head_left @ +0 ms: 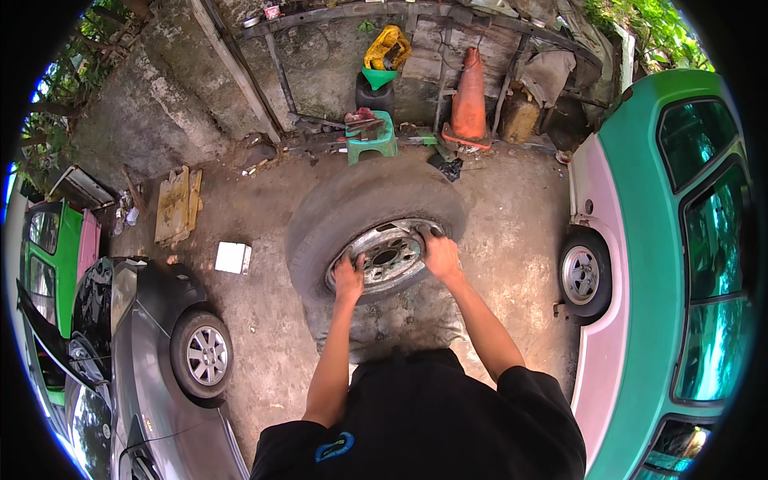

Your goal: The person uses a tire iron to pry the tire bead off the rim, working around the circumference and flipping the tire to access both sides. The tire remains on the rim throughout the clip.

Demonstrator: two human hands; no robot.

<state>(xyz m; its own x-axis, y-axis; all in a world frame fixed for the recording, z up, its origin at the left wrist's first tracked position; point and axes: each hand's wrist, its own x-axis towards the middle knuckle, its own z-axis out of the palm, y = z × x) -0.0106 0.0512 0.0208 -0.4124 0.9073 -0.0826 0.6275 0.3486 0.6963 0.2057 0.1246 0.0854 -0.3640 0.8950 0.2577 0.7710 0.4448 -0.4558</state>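
A dusty car wheel (316, 220), a tyre mounted on a worn steel rim, is in front of me, tilted with the rim's face toward me. My left hand (349, 278) grips the left side of the rim, fingers hooked at its inner edge. On the rim's upper right, my right hand (439, 252) holds the edge in the same way, its fingertips partly hidden inside the rim. Both arms are stretched forward. Beneath the wheel and close to my body lies a dark, grimy surface (392, 324), mostly covered, whose kind I cannot make out.
A grey car (152, 344) stands at the left, a green and pink vehicle (632, 200) at the right. By the back wall are a green stool (372, 144), an orange traffic cone (469, 100) and a yellow container (520, 116). A white box (233, 258) and wooden boards (178, 206) lie on the floor.
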